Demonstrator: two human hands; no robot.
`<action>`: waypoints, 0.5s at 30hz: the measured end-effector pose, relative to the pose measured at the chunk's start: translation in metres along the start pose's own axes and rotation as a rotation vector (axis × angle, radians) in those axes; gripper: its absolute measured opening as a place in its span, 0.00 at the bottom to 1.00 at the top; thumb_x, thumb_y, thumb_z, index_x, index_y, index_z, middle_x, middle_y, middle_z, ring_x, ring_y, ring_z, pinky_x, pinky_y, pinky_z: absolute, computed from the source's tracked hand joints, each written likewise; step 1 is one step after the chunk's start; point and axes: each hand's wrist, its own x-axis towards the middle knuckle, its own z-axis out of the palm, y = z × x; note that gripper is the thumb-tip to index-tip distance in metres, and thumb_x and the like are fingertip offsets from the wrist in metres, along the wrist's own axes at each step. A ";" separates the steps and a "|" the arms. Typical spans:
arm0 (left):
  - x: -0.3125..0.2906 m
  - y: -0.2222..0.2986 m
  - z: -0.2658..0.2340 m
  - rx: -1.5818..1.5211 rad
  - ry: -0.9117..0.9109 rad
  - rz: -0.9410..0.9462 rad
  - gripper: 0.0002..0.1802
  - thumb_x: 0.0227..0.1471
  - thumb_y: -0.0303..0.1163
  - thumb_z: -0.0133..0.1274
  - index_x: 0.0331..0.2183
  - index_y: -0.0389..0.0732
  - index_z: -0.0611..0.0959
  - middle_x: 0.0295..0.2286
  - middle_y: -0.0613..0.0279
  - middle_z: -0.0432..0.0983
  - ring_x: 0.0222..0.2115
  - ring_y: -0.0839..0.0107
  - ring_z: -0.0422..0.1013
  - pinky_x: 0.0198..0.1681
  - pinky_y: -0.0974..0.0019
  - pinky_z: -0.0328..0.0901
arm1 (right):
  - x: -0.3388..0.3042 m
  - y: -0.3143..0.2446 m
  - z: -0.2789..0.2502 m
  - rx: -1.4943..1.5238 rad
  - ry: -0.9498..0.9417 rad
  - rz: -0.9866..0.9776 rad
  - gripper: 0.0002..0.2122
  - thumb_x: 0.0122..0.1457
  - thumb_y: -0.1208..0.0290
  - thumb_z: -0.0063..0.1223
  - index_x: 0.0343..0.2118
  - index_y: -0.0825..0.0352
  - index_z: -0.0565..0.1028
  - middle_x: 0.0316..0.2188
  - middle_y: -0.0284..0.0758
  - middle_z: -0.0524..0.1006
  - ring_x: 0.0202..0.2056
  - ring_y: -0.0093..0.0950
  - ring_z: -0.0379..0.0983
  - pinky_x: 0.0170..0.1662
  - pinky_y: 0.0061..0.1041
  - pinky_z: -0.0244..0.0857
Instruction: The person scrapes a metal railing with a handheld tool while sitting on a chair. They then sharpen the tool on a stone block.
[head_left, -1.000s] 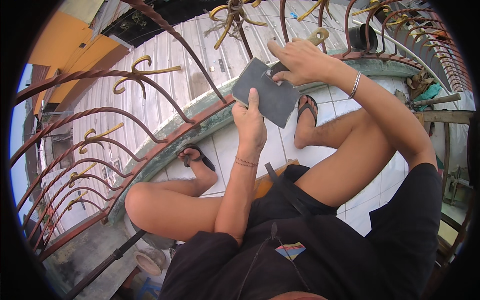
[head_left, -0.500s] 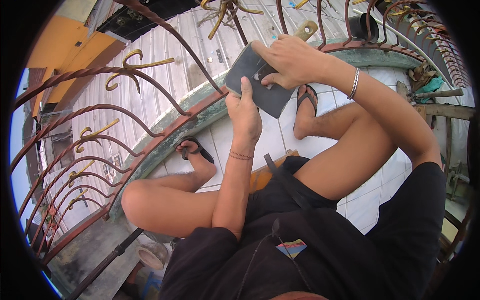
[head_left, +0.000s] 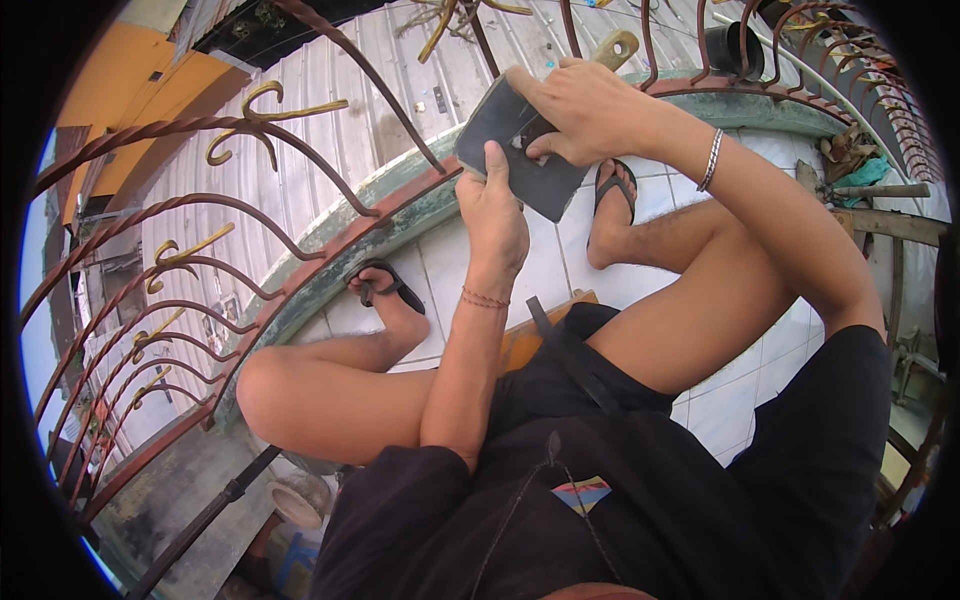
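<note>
A broad, flat, dark rectangular tool [head_left: 545, 190] is held up over the tiled floor between my feet. At its far right, beyond my knuckles, a pale handle [head_left: 617, 45] with a hole in its end sticks out. My left hand [head_left: 491, 220] grips the near left edge, its thumb lying on the dark face. Across the top lies my right hand [head_left: 585, 112], index finger along the far edge and thumb bent onto the face. A small whitish patch shows by that thumb. Where the handle meets the dark part is hidden by my right hand.
A curved railing [head_left: 290, 150] of twisted brown bars with gold curls rises from a green ledge [head_left: 400, 225] ahead and left. Beyond it lies a corrugated roof [head_left: 340, 100]. A black pot [head_left: 733, 52] stands far right; wooden pieces [head_left: 890, 220] lie nearer right.
Both hands keep their hold on the dark tool. Hands and tool sit very slightly further right in the picture, and the view itself has shifted a little.
</note>
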 end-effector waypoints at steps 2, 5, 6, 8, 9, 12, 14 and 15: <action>-0.001 0.001 0.001 -0.002 0.008 -0.016 0.18 0.68 0.41 0.46 0.46 0.35 0.76 0.36 0.63 0.77 0.31 0.79 0.69 0.32 0.72 0.63 | 0.000 0.008 -0.005 -0.022 -0.056 0.047 0.30 0.47 0.60 0.69 0.46 0.71 0.63 0.19 0.44 0.75 0.29 0.47 0.73 0.38 0.38 0.64; -0.003 0.006 0.001 0.011 0.004 -0.067 0.19 0.68 0.38 0.43 0.51 0.33 0.73 0.45 0.55 0.76 0.43 0.67 0.75 0.47 0.61 0.72 | -0.001 -0.007 0.002 -0.044 -0.051 -0.018 0.30 0.47 0.60 0.68 0.46 0.70 0.63 0.18 0.43 0.74 0.28 0.46 0.74 0.38 0.37 0.65; -0.001 0.003 -0.002 0.014 -0.009 -0.077 0.19 0.68 0.38 0.43 0.51 0.33 0.73 0.45 0.54 0.76 0.43 0.67 0.75 0.48 0.61 0.72 | -0.001 -0.002 0.002 -0.051 -0.033 0.003 0.30 0.47 0.60 0.68 0.46 0.71 0.63 0.18 0.43 0.74 0.28 0.46 0.74 0.38 0.37 0.65; -0.001 0.003 0.000 0.009 0.020 -0.059 0.18 0.68 0.40 0.44 0.48 0.34 0.75 0.40 0.59 0.76 0.35 0.74 0.71 0.38 0.66 0.66 | 0.001 0.013 -0.004 -0.069 0.001 0.045 0.30 0.47 0.60 0.68 0.47 0.71 0.63 0.17 0.43 0.74 0.27 0.46 0.74 0.39 0.37 0.65; -0.003 0.005 0.010 0.000 0.063 -0.030 0.18 0.68 0.41 0.45 0.45 0.36 0.77 0.34 0.64 0.76 0.27 0.80 0.67 0.29 0.71 0.60 | 0.001 0.014 -0.005 -0.077 -0.030 0.040 0.31 0.48 0.60 0.68 0.48 0.72 0.63 0.18 0.43 0.74 0.27 0.46 0.74 0.40 0.36 0.65; -0.002 0.003 0.004 -0.017 0.040 -0.034 0.18 0.68 0.42 0.45 0.43 0.36 0.78 0.31 0.66 0.77 0.24 0.84 0.67 0.24 0.76 0.60 | -0.001 -0.005 0.002 -0.021 -0.047 -0.037 0.32 0.47 0.61 0.68 0.49 0.72 0.63 0.18 0.43 0.74 0.27 0.45 0.74 0.40 0.36 0.64; -0.002 0.003 0.003 -0.034 0.023 -0.040 0.19 0.68 0.42 0.44 0.44 0.35 0.77 0.34 0.63 0.78 0.29 0.81 0.71 0.28 0.75 0.65 | 0.000 0.006 0.004 -0.057 -0.023 0.001 0.32 0.46 0.61 0.69 0.49 0.72 0.63 0.18 0.42 0.75 0.27 0.44 0.74 0.41 0.37 0.64; -0.003 0.007 0.009 -0.047 0.040 -0.030 0.19 0.68 0.42 0.44 0.45 0.34 0.77 0.35 0.62 0.78 0.31 0.79 0.72 0.31 0.74 0.66 | 0.001 0.007 -0.001 -0.062 -0.036 0.017 0.32 0.46 0.61 0.69 0.49 0.72 0.63 0.18 0.42 0.75 0.27 0.44 0.74 0.41 0.37 0.64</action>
